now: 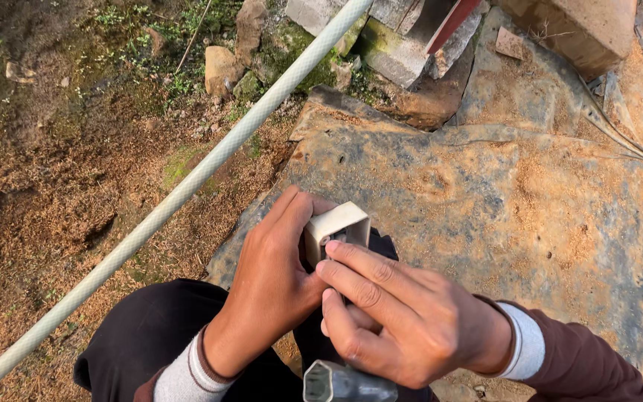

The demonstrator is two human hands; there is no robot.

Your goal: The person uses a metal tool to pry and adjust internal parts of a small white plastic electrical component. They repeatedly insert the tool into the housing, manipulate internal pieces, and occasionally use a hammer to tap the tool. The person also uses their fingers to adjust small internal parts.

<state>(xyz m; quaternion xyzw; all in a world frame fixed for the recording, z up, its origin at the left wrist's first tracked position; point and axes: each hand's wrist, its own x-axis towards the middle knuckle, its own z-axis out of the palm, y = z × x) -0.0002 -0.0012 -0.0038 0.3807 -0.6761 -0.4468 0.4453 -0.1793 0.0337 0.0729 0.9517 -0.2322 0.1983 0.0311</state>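
Note:
My left hand [273,279] wraps around a short cream-coloured rectangular tube piece [336,225], hollow end up, held above my knee. My right hand [392,316] lies over the same piece from the right, fingers pressed against its open end and side. Below my right hand a grey hollow rectangular tube end [336,383] points toward the camera; whether my right hand grips it is hidden. My dark trouser leg [150,335] sits under both hands.
A long white pipe [187,186] runs diagonally from bottom left to top centre. A flat rusty stone slab [500,193] dusted with sawdust lies ahead. Sawdust-covered soil [61,201] is on the left; concrete blocks [396,52] and stones [221,67] lie at the top.

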